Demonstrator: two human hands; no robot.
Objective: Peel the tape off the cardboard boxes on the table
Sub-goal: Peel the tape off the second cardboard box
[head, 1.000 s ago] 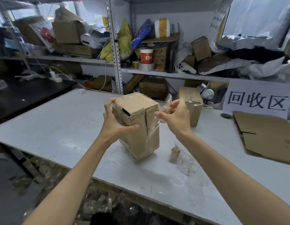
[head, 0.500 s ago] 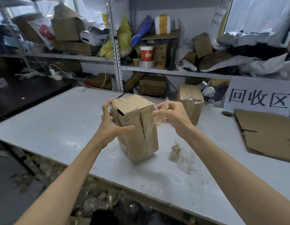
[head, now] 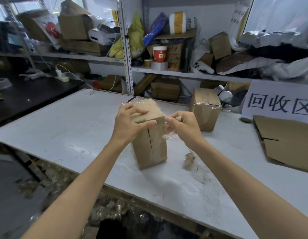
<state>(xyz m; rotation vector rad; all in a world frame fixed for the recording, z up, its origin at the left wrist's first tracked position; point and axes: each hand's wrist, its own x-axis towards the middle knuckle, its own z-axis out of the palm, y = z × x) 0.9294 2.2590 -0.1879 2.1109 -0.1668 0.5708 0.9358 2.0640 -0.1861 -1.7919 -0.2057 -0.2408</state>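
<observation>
A tall brown cardboard box (head: pixel 149 149) stands upright on the white table (head: pixel 72 128), its front seam split. My left hand (head: pixel 130 123) clamps over the box's top edge, fingers on the lid and thumb on the front. My right hand (head: pixel 182 126) is at the box's right upper corner, pinching a strip of clear tape (head: pixel 164 133) that still clings down the right side. A second taped cardboard box (head: pixel 205 109) stands behind, to the right of my right hand.
A crumpled wad of peeled tape (head: pixel 189 160) lies right of the box. Flattened cardboard (head: pixel 286 144) lies at the table's right under a white sign (head: pixel 279 102). Cluttered shelves (head: pixel 167 69) run behind the table. A black desk (head: pixel 28 94) stands to the left.
The box went from tilted to standing upright on the table. My left hand slid from the box's side onto its top. My right hand pulled the tape lower along the right corner.
</observation>
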